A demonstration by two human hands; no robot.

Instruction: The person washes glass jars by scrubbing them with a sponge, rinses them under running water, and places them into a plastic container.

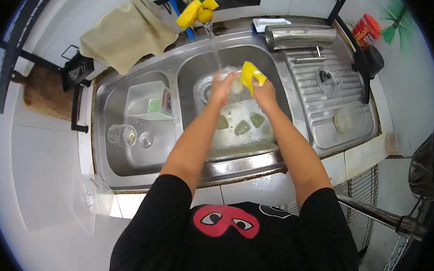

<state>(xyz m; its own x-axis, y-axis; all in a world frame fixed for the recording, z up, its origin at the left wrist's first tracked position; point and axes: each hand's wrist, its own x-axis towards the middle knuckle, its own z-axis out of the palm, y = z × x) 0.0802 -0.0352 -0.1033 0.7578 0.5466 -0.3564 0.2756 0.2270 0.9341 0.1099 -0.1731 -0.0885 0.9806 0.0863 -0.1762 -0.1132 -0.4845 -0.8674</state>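
Over the middle sink basin (186,80), my left hand (221,88) grips a small clear item (237,85), blurred and hard to make out, close to the water falling from the tap (202,12). My right hand (264,93) is closed on a yellow cloth or sponge (250,74), just right of the item. Below the hands, several green pieces (242,128) lie in a soapy clear container or tray (243,150) inside the basin.
In the left basin (112,160) are a plastic box (145,101), a clear cup (122,135) and a small round piece (146,139). The right drainboard (305,83) bears a metal cylinder (300,38) and lids (329,80). A beige cloth (126,35) hangs at the back left.
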